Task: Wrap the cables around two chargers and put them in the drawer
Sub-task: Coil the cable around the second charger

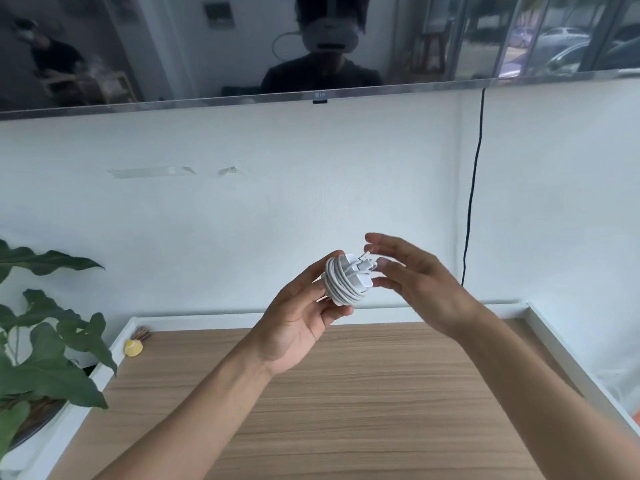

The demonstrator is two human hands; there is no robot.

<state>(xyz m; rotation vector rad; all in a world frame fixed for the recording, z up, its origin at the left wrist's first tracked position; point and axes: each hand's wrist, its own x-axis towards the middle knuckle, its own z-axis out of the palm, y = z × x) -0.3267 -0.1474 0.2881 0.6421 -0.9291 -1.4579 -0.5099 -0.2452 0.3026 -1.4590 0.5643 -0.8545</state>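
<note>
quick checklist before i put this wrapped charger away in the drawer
1. Cable coiled around the charger: ok, several neat turns show.
2. Loose cable end tucked in: not ok, the plug tip sticks up free at the top.
3. Firm hold: ok, left hand grips the bundle from below and the side.
4. Right hand free to secure the end: ok, fingers spread beside the bundle, holding nothing.
5. Drawer open and reachable: cannot tell, only the wooden top shows.
6. Second charger ready: cannot tell, none in view.
</note>
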